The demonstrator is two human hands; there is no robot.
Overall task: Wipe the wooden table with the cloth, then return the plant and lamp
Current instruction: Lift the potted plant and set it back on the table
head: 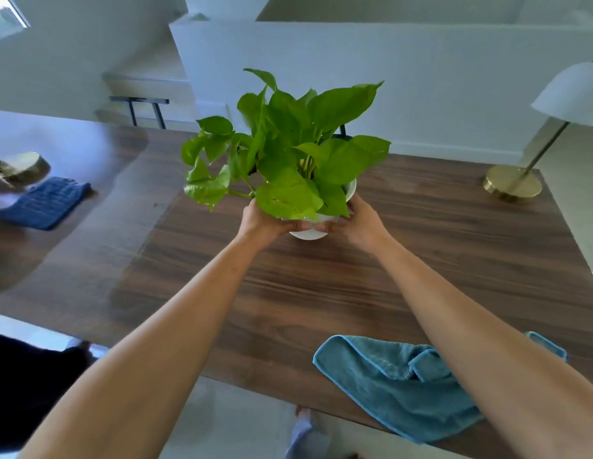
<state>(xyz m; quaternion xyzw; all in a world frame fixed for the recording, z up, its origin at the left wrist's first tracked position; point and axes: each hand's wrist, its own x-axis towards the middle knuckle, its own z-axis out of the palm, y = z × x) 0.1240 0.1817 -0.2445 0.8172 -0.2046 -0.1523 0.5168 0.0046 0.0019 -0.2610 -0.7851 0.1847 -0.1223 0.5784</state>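
Observation:
A leafy green plant (288,147) grows in a white pot (307,234) at the middle of the dark wooden table (321,293). My left hand (263,221) and my right hand (358,223) clasp the pot from both sides, fingertips meeting at its front. Whether the pot rests on the table or hangs just above it, I cannot tell. A crumpled teal cloth (397,382) lies at the table's near right edge, partly under my right forearm. The lamp (533,154), with a brass base and white shade, stands at the far right corner.
At the far left of the table lie a folded dark blue cloth (43,203) and a round brass object (22,167). A white wall runs behind the table. A black-legged bench (139,107) stands at the back left. The floor shows beyond the near edge.

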